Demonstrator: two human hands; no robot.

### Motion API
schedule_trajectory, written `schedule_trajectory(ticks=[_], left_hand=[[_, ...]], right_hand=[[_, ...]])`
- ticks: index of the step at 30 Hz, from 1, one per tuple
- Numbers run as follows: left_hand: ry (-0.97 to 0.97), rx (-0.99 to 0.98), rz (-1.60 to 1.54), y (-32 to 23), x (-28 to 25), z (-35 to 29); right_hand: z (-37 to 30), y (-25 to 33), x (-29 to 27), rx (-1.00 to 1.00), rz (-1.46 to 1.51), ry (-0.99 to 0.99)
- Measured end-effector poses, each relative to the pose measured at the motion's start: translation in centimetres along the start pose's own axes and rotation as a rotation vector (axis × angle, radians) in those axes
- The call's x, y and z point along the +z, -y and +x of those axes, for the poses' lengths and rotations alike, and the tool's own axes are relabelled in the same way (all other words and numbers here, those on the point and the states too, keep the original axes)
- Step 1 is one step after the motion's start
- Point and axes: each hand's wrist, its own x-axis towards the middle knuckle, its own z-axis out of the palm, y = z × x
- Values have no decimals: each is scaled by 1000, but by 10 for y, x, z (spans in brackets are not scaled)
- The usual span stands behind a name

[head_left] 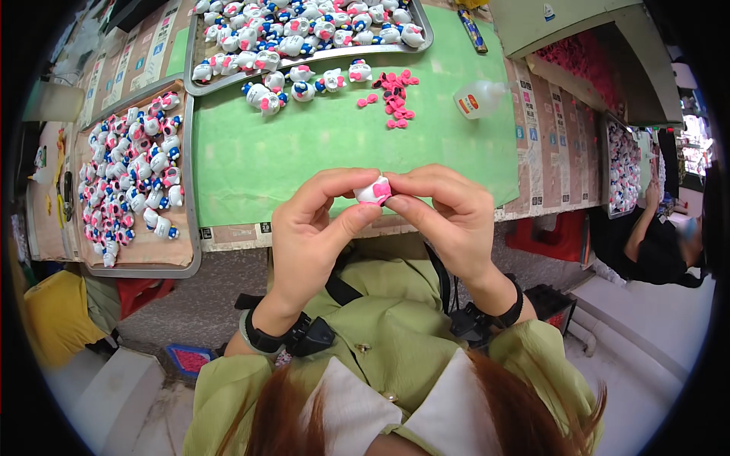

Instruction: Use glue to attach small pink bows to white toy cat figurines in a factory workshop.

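Between both hands, just above the near edge of the green mat (251, 163), is a small white figurine head (370, 193) with a pink bow. My left hand (315, 220) pinches it from the left between thumb and forefinger. From the right, my right hand (449, 213) presses thumb and forefinger against the bow side. Farther back on the mat lies a loose pile of pink bow pieces (395, 95). Left of that pile stand several white figurines (303, 90) with pink and blue parts.
A metal tray (319, 59) full of figurines sits at the back. Another tray (194, 254) of figurines is at the left. On the right of the mat is a translucent bottle (479, 99); a blue tube (472, 32) lies behind it. A co-worker (646, 243) sits far right.
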Motion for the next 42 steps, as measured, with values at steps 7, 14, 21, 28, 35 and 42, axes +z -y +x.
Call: schedule_trajectory(ticks=[7, 14, 21, 28, 35, 42], left_hand=[[29, 160, 135, 1, 0, -1], [29, 191, 170, 2, -3, -3], [14, 194, 174, 1, -2, -3], [14, 203, 174, 3, -2, -4], [7, 193, 206, 2, -1, -2], [-53, 180, 238, -6, 0, 1]], right_hand=[[-6, 2, 1, -21, 22, -22], [-7, 4, 2, -58, -12, -12], [-8, 1, 3, -70, 11, -15], [-8, 1, 4, -72, 7, -12], [-9, -5, 2, -11, 104, -5], [-5, -9, 11, -71, 108, 17]])
